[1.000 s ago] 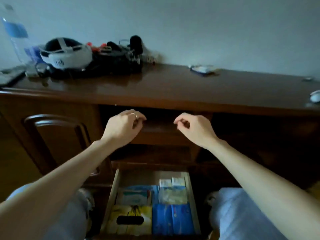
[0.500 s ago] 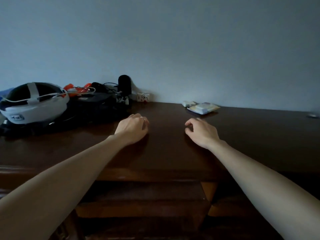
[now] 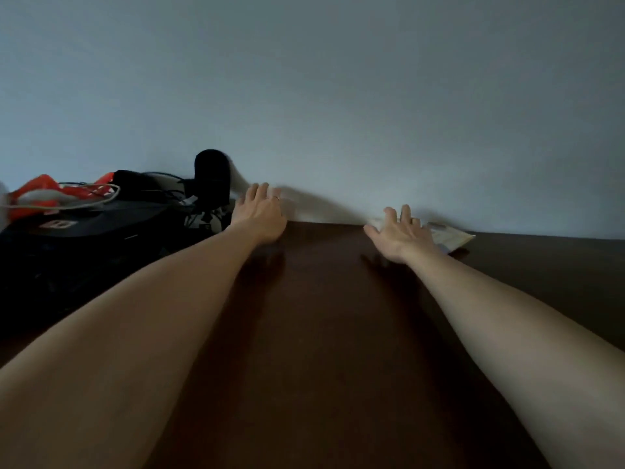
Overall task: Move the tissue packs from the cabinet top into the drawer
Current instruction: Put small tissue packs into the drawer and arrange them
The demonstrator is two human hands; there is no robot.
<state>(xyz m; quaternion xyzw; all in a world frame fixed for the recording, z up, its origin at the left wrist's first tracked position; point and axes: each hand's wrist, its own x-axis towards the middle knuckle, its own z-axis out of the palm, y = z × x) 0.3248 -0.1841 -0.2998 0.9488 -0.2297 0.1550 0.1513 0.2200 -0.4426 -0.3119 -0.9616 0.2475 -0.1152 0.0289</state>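
At the back of the dark wooden cabinet top (image 3: 324,299), near the pale wall, both bare arms stretch fwd across the surface. The right hand (image 3: 402,233) is spread wide, fingers straight and apart, holding nothing, hovering right over the near edge of a flat pale tissue pack (image 3: 451,235) that lies on the top by the wall; can't tell if skin touches it. The left hand (image 3: 260,213) reaches to the back edge w/ fingers extended and relaxed, a ring on one finger, gripping nothing. Just left of that hand stands a black mic (image 3: 212,177) w/ cables around it, then a black bag (image 3: 84,228) w/ red-and-white straps (image 3: 40,194) on it. Drawer not in view.
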